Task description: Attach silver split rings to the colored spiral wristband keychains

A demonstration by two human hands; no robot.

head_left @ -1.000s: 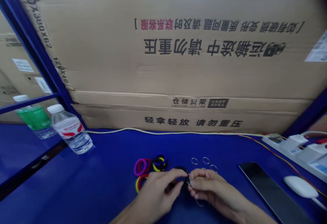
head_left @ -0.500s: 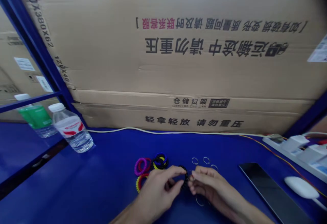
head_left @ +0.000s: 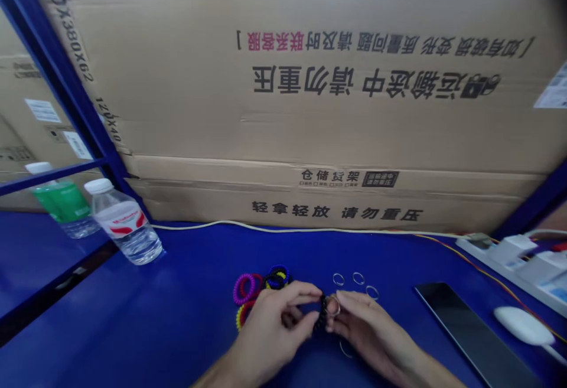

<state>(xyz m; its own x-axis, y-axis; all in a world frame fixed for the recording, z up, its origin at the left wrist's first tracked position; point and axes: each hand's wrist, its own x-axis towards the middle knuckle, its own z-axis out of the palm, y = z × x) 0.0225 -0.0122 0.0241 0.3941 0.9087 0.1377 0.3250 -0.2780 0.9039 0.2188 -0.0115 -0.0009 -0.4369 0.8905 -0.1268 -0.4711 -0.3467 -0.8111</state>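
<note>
My left hand (head_left: 277,329) pinches a black coiled hair tie (head_left: 323,312) between thumb and fingers. Close against its right side is a metal key ring (head_left: 339,309), held in the fingertips of my right hand (head_left: 376,332). Whether the ring is threaded onto the coil I cannot tell. Left of my hands lie several more coiled hair ties, among them a purple one (head_left: 235,291), a yellow one (head_left: 239,318) and a blue-and-black group (head_left: 277,281). Loose key rings (head_left: 338,274) lie beyond my right hand, and another ring (head_left: 345,352) shows partly below it.
To the right are a black phone (head_left: 469,329), a white mouse-shaped item (head_left: 522,325) and a power strip (head_left: 527,267) with plugs. A water bottle (head_left: 126,222) stands at the left by a blue rack post. A large cardboard box (head_left: 310,134) backs the blue tabletop (head_left: 186,299).
The key ring in my right hand has turned into fuller view and sits close against the black coil. My left hand keeps almost the same grip.
</note>
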